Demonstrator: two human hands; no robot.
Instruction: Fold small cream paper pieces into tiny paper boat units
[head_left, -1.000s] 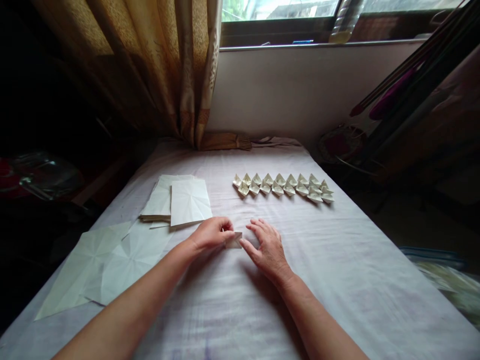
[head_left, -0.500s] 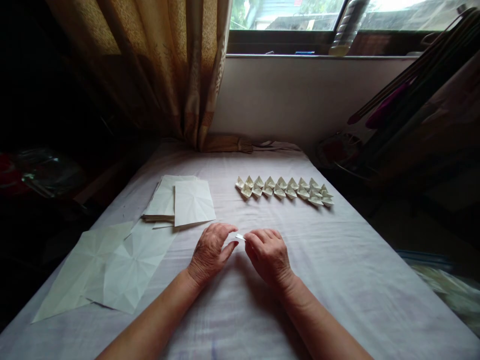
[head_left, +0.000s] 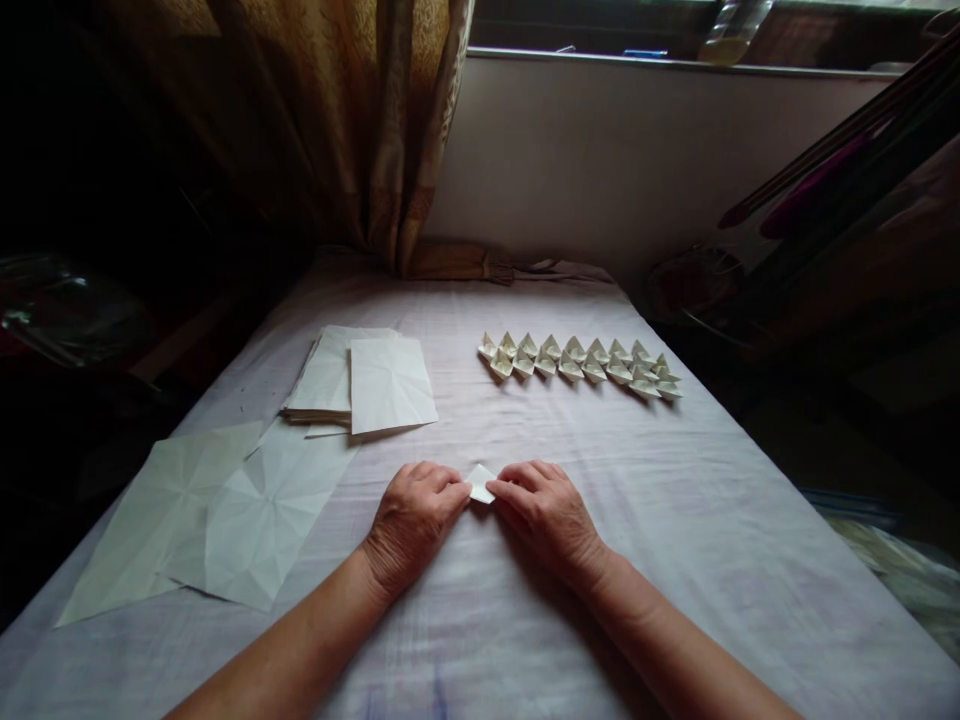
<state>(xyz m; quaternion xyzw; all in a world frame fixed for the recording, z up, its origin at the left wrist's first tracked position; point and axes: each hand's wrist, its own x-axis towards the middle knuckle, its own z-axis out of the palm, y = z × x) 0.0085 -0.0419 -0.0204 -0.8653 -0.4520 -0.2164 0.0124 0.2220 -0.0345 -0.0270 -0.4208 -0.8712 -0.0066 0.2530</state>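
A small folded piece of white paper [head_left: 481,484] is held between my two hands, low over the cloth-covered surface. My left hand [head_left: 417,518] pinches its left edge with thumb and fingers. On the opposite edge my right hand [head_left: 551,512] has a pinch too, the thumb lying over the paper. Beyond the right hand stand several small folded paper boats [head_left: 571,362], set in two close rows. A stack of white paper sheets [head_left: 337,370] lies past the left hand, with one creased sheet [head_left: 391,385] across its right side.
Large creased sheets [head_left: 262,520] lie spread at the left. A pale sheet covers the table [head_left: 675,560]. Gold curtains [head_left: 390,130] hang at the back left, beside the wall under a window sill [head_left: 600,58]. Dark clutter [head_left: 862,190] borders the right.
My left hand has closed from an open curve onto the paper's left edge. The paper has turned from edge-on to show a flat face. The view has tilted downward.
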